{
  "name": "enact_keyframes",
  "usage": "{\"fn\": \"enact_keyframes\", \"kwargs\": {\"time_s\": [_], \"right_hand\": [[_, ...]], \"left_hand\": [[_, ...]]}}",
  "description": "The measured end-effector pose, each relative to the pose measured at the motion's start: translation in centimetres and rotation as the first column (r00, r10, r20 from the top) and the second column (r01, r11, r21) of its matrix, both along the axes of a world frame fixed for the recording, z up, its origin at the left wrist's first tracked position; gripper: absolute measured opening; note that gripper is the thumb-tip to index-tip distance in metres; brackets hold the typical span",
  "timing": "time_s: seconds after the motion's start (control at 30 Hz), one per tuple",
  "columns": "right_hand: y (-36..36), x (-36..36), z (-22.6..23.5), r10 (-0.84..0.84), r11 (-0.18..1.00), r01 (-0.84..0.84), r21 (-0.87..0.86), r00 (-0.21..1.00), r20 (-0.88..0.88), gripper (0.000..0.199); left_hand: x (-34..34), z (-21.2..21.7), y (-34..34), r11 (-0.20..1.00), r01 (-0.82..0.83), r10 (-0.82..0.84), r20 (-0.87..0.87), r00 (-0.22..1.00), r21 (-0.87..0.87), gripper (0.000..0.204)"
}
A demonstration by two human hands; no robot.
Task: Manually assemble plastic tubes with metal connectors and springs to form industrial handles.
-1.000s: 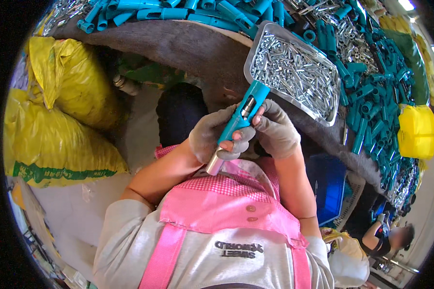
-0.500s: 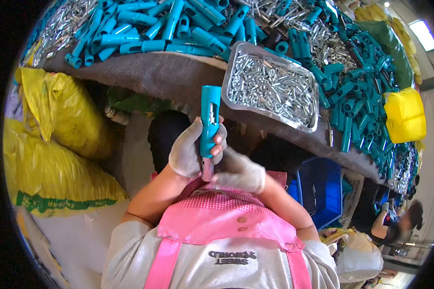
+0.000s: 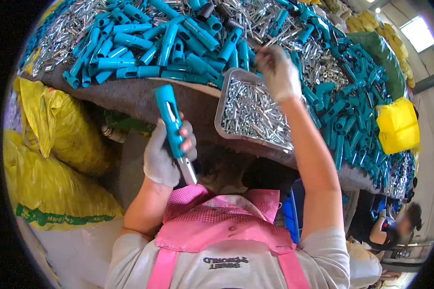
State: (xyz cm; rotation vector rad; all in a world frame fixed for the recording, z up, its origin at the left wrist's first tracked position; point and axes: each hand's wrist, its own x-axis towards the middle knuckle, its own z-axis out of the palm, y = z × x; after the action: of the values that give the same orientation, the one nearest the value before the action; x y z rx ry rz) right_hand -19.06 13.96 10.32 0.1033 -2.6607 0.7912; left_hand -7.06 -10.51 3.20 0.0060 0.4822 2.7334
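1. The left hand [image 3: 163, 159], in a grey glove with bare fingertips, is clenched around a teal slotted tube [image 3: 169, 126], thumb on one side and fingers wrapped over the other.
2. The tube is tilted in that grip: its wide open end juts out ahead of the fingers and leans slightly left, with the long side slot exposed above the fingertips.
3. A silver metal shaft [image 3: 186, 171] sticks out of the tube's narrow end, below the grip, pointing back toward the pink apron [image 3: 226, 236].
4. The right hand [image 3: 278, 72], gloved alike, is well apart from the left grip, ahead and to its right. Its fingers are curled and blurred; I cannot tell whether they grasp anything.
5. Under and beside the right hand is a grey tray [image 3: 221, 118] heaped with short silver pins [image 3: 248, 111]; the forearm crosses above the tray's right part.
6. Ahead of the left grip lies a pile of teal tubes [image 3: 166, 45]; loose metal rods [image 3: 255, 21] spread beyond the right hand.
7. To the right of the right hand is a second heap of teal tubes [image 3: 342, 118], with a yellow container [image 3: 398, 126] past it.
8. Left of the left grip, below the worktable, sit bulging yellow sacks [image 3: 65, 180].
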Motion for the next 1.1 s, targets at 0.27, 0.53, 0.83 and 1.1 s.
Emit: {"fn": "enact_keyframes", "kwargs": {"time_s": [0.27,0.53,0.83,1.1], "right_hand": [[8.9,-7.8,-1.8,-0.118,0.973,0.065,0.222,0.965,0.233,0.037],[5.1,9.8,-1.4,0.558,0.484,-0.425,-0.765,0.823,-0.104,0.045],[5.3,17.1,-2.7,0.547,0.408,-0.455,-0.791,0.816,-0.187,0.028],[4.6,20.6,-4.1,0.421,0.606,-0.411,-0.681,0.892,-0.164,0.025]], "left_hand": [[1.2,-1.7,0.3,0.878,0.246,-0.259,0.023,0.965,-0.410,0.041],[-0.3,0.1,1.8,0.408,-0.256,-0.363,-0.413,0.835,-0.876,0.032],[1.5,1.6,3.9,0.104,-0.770,-0.489,-0.706,0.512,-0.630,0.037],[2.9,2.3,4.3,0.118,-0.838,-0.602,-0.710,0.366,-0.532,0.038]]}}
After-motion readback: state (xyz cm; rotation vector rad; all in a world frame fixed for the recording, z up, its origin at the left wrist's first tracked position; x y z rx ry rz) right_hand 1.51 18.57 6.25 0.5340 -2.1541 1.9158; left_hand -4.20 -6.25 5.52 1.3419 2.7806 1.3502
